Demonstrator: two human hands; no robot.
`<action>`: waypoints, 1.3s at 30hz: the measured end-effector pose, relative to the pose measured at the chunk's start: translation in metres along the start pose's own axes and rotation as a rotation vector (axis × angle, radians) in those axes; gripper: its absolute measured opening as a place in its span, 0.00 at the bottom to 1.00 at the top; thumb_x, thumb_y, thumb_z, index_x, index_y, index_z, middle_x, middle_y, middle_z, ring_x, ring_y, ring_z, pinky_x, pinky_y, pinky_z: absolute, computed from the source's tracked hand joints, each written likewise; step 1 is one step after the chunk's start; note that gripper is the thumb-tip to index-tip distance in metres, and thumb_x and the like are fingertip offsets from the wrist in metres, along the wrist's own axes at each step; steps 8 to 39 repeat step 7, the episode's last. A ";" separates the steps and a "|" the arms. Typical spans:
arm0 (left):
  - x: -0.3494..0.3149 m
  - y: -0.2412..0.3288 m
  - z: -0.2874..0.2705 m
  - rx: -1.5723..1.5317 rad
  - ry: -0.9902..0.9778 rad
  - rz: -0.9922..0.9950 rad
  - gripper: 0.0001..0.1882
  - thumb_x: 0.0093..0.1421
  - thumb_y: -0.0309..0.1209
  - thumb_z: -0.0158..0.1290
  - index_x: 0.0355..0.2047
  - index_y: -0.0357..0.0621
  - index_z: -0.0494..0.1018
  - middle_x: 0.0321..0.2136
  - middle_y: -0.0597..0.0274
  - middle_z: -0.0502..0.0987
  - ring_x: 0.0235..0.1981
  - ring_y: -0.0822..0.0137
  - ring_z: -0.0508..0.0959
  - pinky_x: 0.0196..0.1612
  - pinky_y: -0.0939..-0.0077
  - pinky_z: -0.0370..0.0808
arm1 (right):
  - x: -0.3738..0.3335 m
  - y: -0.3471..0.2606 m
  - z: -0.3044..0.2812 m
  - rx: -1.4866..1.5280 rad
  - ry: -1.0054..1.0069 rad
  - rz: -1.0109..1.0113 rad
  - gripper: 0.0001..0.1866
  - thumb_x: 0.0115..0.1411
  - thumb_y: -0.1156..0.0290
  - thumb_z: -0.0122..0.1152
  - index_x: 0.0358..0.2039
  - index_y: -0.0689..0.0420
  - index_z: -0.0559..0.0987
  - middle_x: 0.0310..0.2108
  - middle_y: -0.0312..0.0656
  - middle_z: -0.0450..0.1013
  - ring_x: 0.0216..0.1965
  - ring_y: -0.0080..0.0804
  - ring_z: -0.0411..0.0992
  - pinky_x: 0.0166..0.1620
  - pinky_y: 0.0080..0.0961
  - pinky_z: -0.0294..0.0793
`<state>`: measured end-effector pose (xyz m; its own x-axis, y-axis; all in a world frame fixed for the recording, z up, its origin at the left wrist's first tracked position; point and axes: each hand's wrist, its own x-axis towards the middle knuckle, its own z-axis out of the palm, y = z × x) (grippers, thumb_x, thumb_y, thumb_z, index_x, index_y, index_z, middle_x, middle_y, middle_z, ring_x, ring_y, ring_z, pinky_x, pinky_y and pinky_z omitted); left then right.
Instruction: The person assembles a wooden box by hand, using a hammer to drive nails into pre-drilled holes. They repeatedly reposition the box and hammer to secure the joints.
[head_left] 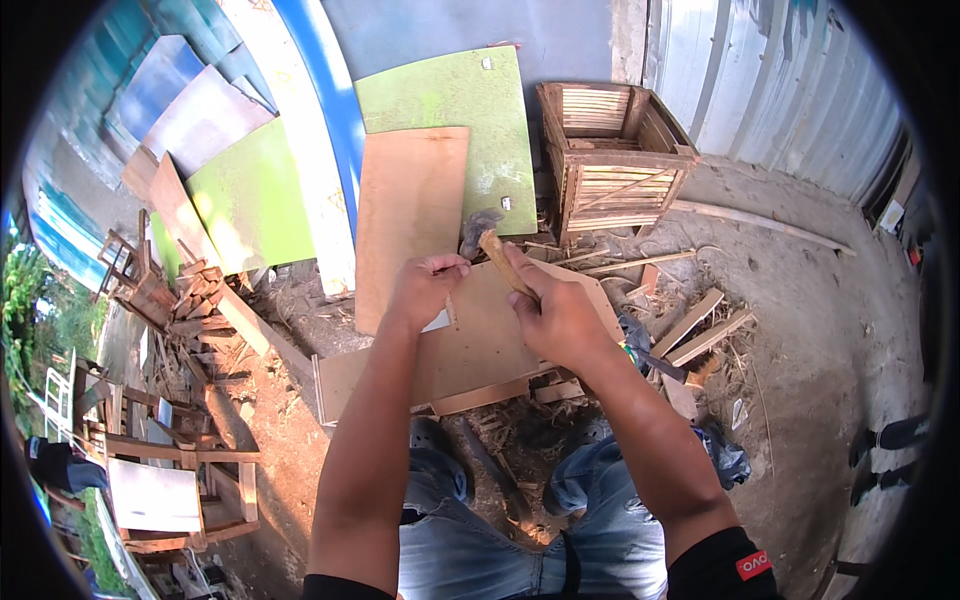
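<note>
My right hand [565, 315] is wrapped round the wooden handle of a hammer [512, 268]. The hammer's dark metal head points up and away, just right of my left fingertips. My left hand [428, 285] is closed in a pinch above a light brown wooden board [485, 345]; what the fingers hold, if anything, is too small to make out. The board lies low in front of my legs, with small dark dots on its face. A small white piece [437, 320] shows on it beside my left wrist.
A plywood panel [410, 210] and green panels [500, 130] lean at the back. A slatted wooden crate [615, 165] stands at back right. Offcuts [705, 330] lie to the right, and scrap wood [205, 310] is piled at left. Another person's legs [890, 455] show at far right.
</note>
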<state>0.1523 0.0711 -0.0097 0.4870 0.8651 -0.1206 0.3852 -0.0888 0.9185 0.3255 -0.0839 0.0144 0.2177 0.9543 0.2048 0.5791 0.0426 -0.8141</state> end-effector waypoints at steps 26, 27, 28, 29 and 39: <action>-0.016 0.004 -0.009 0.233 0.009 -0.019 0.23 0.62 0.36 0.60 0.55 0.39 0.76 0.47 0.50 0.81 0.49 0.60 0.80 0.54 0.70 0.73 | -0.003 -0.011 -0.011 0.371 -0.183 0.487 0.33 0.64 0.66 0.59 0.69 0.50 0.63 0.41 0.58 0.80 0.40 0.48 0.82 0.44 0.34 0.79; -0.016 0.004 -0.009 0.233 0.009 -0.019 0.23 0.62 0.36 0.60 0.55 0.39 0.76 0.47 0.50 0.81 0.49 0.60 0.80 0.54 0.70 0.73 | -0.003 -0.011 -0.011 0.371 -0.183 0.487 0.33 0.64 0.66 0.59 0.69 0.50 0.63 0.41 0.58 0.80 0.40 0.48 0.82 0.44 0.34 0.79; -0.016 0.004 -0.009 0.233 0.009 -0.019 0.23 0.62 0.36 0.60 0.55 0.39 0.76 0.47 0.50 0.81 0.49 0.60 0.80 0.54 0.70 0.73 | -0.003 -0.011 -0.011 0.371 -0.183 0.487 0.33 0.64 0.66 0.59 0.69 0.50 0.63 0.41 0.58 0.80 0.40 0.48 0.82 0.44 0.34 0.79; -0.016 0.004 -0.009 0.233 0.009 -0.019 0.23 0.62 0.36 0.60 0.55 0.39 0.76 0.47 0.50 0.81 0.49 0.60 0.80 0.54 0.70 0.73 | -0.003 -0.011 -0.011 0.371 -0.183 0.487 0.33 0.64 0.66 0.59 0.69 0.50 0.63 0.41 0.58 0.80 0.40 0.48 0.82 0.44 0.34 0.79; -0.016 0.004 -0.009 0.233 0.009 -0.019 0.23 0.62 0.36 0.60 0.55 0.39 0.76 0.47 0.50 0.81 0.49 0.60 0.80 0.54 0.70 0.73 | -0.003 -0.011 -0.011 0.371 -0.183 0.487 0.33 0.64 0.66 0.59 0.69 0.50 0.63 0.41 0.58 0.80 0.40 0.48 0.82 0.44 0.34 0.79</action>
